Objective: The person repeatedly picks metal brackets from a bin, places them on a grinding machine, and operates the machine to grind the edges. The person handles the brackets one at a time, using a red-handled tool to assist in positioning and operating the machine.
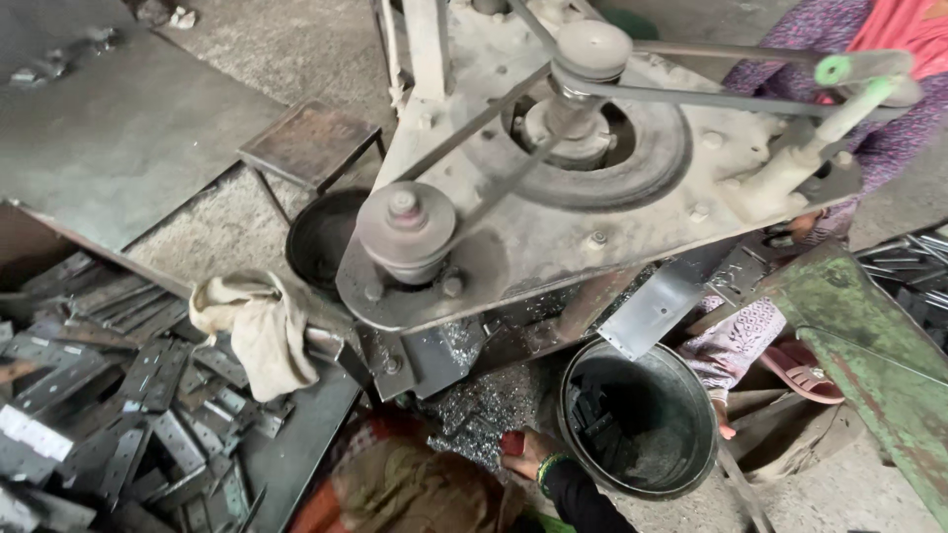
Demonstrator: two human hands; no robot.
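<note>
1 hand (pixel 523 452), 1 bucket (pixel 691 390)

A hand (pixel 523 452) rests on metal shavings (pixel 474 415) just beside a dark metal bucket (pixel 592 464).

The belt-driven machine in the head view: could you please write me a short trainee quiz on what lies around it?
1. True or false: a cloth lies left of the machine.
2. What stands beside the hand gripping a small red thing? A) round metal bucket B) glass bottle C) broom
3. Fill in: perforated metal strips are piled at the lower ____ of the view.
Key: 1 true; 2 A; 3 left.
</note>
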